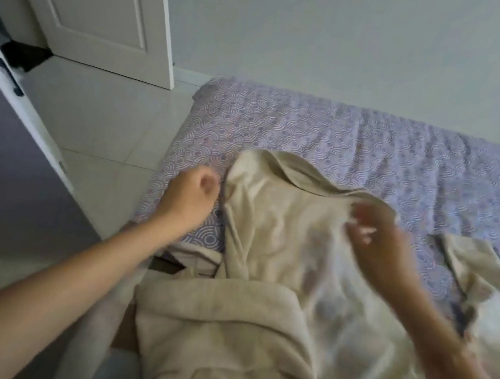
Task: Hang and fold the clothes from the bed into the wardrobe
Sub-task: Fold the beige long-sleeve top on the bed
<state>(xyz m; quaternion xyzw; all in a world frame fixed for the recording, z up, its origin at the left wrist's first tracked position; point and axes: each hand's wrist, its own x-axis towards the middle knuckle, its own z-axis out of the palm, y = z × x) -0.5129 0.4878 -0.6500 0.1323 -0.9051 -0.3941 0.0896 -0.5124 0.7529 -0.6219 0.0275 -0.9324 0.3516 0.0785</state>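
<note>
A beige robe-like garment [272,225] lies spread on the bed [380,144], its lower part hanging over the near edge. My left hand [190,196] hovers over the purple patterned sheet just left of the garment's upper edge, fingers curled, holding nothing that I can see. My right hand [378,242] is blurred by motion at the garment's collar, fingers bent at the raised cloth. A white translucent shape, possibly a hanger, blurs under my right forearm. A second beige piece [472,267] lies to the right.
An open wardrobe door [6,124] stands at the left with a dark handle. A white panelled door [101,2] is behind it. Pale floor tiles [105,120] lie between the wardrobe and the bed. A grey wall runs behind the bed.
</note>
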